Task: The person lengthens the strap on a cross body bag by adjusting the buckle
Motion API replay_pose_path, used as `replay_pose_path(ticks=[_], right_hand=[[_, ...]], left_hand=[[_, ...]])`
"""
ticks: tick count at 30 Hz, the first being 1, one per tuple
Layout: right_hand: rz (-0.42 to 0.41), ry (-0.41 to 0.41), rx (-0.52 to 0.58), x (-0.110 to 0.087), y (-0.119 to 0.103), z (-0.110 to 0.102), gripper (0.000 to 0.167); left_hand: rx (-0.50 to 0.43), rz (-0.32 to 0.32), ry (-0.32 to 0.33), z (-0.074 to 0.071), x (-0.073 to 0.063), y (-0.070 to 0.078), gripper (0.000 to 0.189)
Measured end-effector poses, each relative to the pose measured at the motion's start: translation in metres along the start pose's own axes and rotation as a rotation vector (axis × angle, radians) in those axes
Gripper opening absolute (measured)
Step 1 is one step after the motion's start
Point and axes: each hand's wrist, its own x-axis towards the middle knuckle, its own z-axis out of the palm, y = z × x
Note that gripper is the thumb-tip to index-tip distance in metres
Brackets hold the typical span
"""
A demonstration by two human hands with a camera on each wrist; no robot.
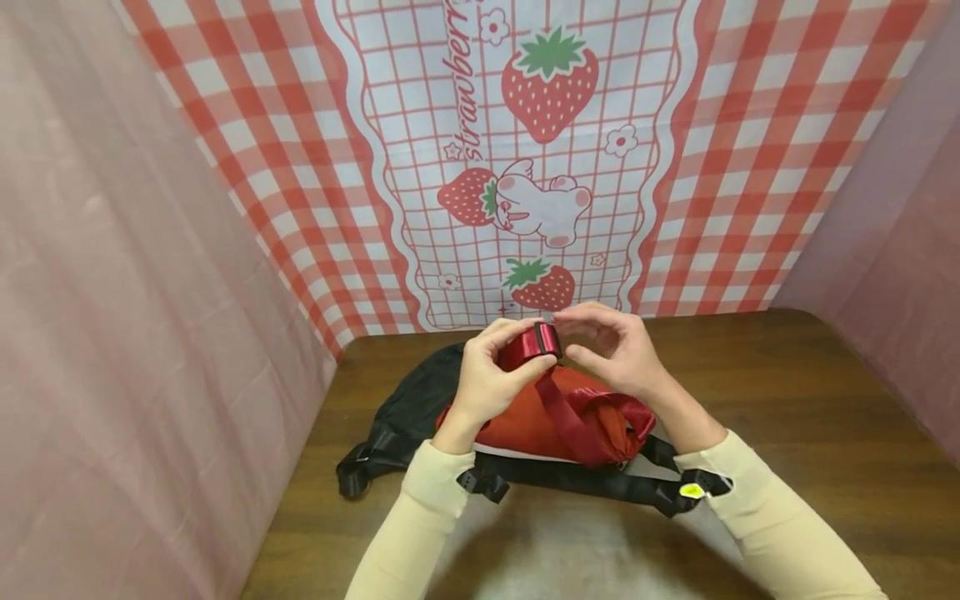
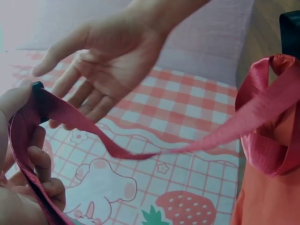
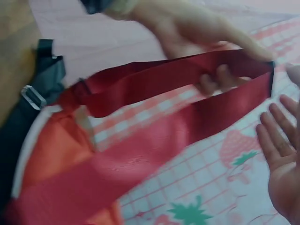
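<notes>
My left hand [image 1: 487, 375] holds a dark red webbing strap [image 1: 566, 425] between thumb and fingers, right at a narrow black strap slider [image 3: 272, 78]. From there the strap loops back down to an orange-red bag [image 1: 517, 425], which lies under both hands. Beside the slider is my right hand [image 1: 618, 354], its thumb and fingers spread apart with nothing between them. In the left wrist view, the right hand's fingers [image 2: 105, 108] are loosely extended behind the strap. The right wrist view shows the strap as two long runs meeting at the slider.
Beneath the orange-red bag lies a black bag [image 1: 416, 396] with black straps and a metal buckle [image 3: 33, 97]. Both are on a brown wooden table [image 1: 787, 400]. A strawberry-print checked cloth [image 1: 547, 208] hangs at the back, and a pink curtain [image 1: 150, 292] at the left.
</notes>
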Motion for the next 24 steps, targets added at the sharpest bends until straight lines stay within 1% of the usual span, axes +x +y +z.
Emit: replay_pose_path(ticks=[2,6,11,13,15,19,21,24], right_hand=[[0.018,-0.026,-0.024,0.005,-0.007,-0.003,0.039],[0.081,-0.073,-0.082,0.010,-0.017,-0.005,0.043],[0.121,-0.091,-0.072,0.011,-0.022,-0.004,0.040],[0.128,-0.094,-0.089,0.011,-0.023,-0.004,0.038],[0.123,-0.092,-0.120,0.011,-0.023,-0.003,0.037],[0.072,-0.058,-0.170,0.011,-0.022,0.000,0.038],[0.044,-0.024,-0.158,0.010,-0.020,0.001,0.038],[0.004,0.025,-0.107,0.010,-0.017,0.002,0.035]], left_hand=[[0.005,-0.004,-0.007,0.000,-0.001,0.001,0.047],[0.007,-0.005,-0.020,0.000,-0.001,0.003,0.048],[-0.007,-0.021,-0.024,-0.001,-0.002,0.005,0.047],[-0.017,-0.032,-0.025,-0.001,-0.002,0.005,0.047],[-0.026,-0.039,-0.026,-0.001,-0.003,0.005,0.046],[-0.020,-0.030,-0.034,0.000,-0.003,0.005,0.047],[-0.007,-0.018,-0.044,0.000,-0.003,0.005,0.048],[0.023,-0.003,-0.046,-0.001,-0.004,0.005,0.048]])
